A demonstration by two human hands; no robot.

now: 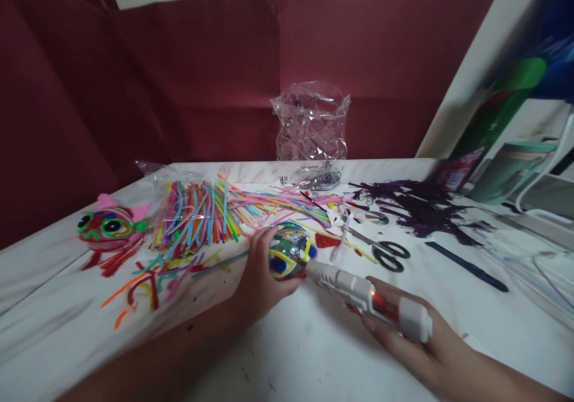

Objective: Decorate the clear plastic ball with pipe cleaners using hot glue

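Note:
My left hand (260, 267) is wrapped round a clear ball (290, 243) decorated with yellow-rimmed blue eyes and coloured strips. In my right hand (403, 336) is a white glue gun (350, 288) with a lit orange lamp on its side. The gun's nozzle points left and meets the front of the ball between the eyes, or stops very close to it; I cannot tell which. Loose pipe cleaners (197, 219) in many colours lie behind and left of the ball. My left fingertips are partly hidden behind the ball.
A finished-looking pink and green fish-like figure (110, 228) stands at far left. Black-handled scissors (389, 255) lie right of the ball, with a dark flat strip (466, 265) and dark purple strands (412, 204) beyond. Clear plastic packaging (311, 124) stands at the back against a maroon backdrop (215, 67).

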